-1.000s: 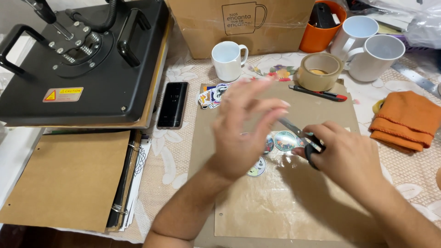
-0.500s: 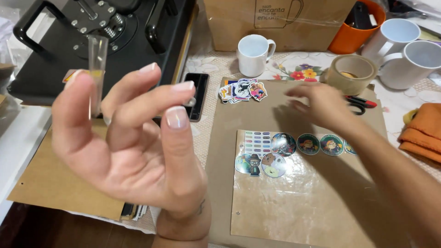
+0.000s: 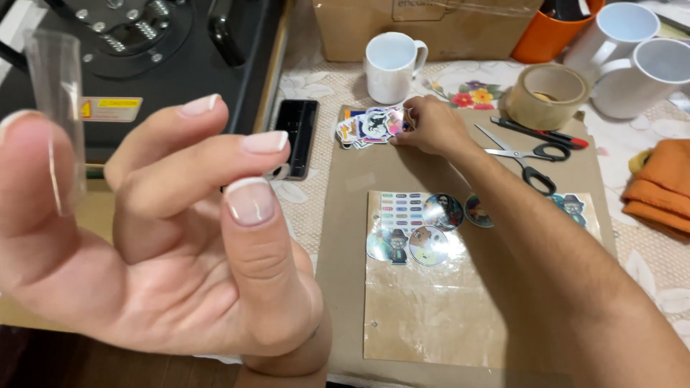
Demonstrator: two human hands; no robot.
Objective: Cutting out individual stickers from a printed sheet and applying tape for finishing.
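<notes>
My left hand (image 3: pixel 158 237) is raised close to the camera at the left, palm toward me, fingers apart. A strip of clear tape (image 3: pixel 57 115) sticks to its index fingertip and stands upright. My right hand (image 3: pixel 430 126) reaches across the brown board (image 3: pixel 345 237) and touches a pile of cut-out stickers (image 3: pixel 370 126) at its far left corner. Round stickers (image 3: pixel 424 230) lie under a clear plastic sheet (image 3: pixel 431 309) on the board. Black-handled scissors (image 3: pixel 525 154) lie on the board to the right of my right hand.
A black heat press (image 3: pixel 144 57) fills the far left. A black phone (image 3: pixel 296 136) lies beside it. A white mug (image 3: pixel 388 68), a tape roll (image 3: pixel 546 93), a red and black pen (image 3: pixel 539 133), two more white mugs (image 3: pixel 632 65), an orange cup (image 3: pixel 546 36), a cardboard box (image 3: pixel 424 25) and orange cloth (image 3: pixel 658 187) ring the board.
My left hand rose from the board to the camera with the tape strip. My right hand put down the scissors and reached to the sticker pile.
</notes>
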